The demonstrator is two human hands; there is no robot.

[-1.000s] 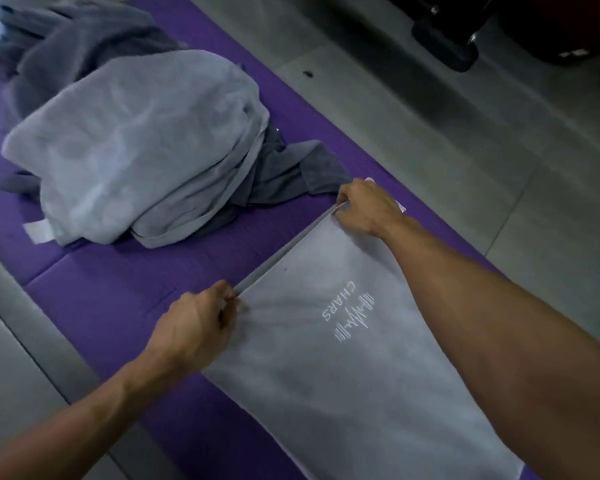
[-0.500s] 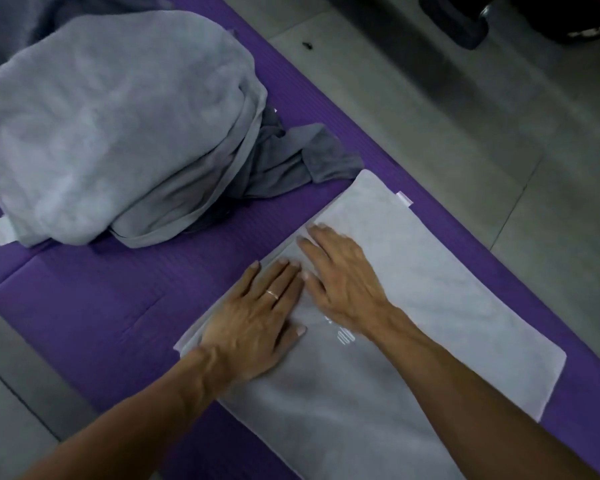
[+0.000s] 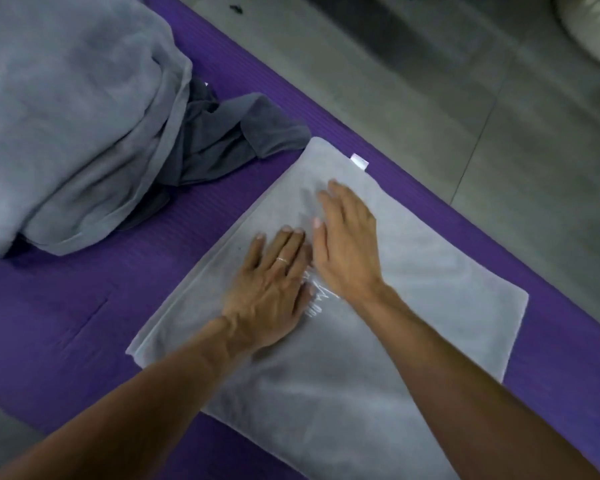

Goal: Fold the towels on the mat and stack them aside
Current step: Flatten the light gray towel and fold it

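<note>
Left of the work the unfolded towel heap [image 3: 77,133] waits on the purple mat [image 3: 49,306], while left hand [image 3: 271,289] and right hand [image 3: 347,247], a second ago pinching the folded towel [image 3: 430,306]'s edge, now press flat-fingered, smoothing its fold.

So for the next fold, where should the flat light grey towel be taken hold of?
Probably at its two far corners: the one by the white tag and the left one near the mat. The light grey towel lies flat with that edge free, so pinch from above and outside.
</note>
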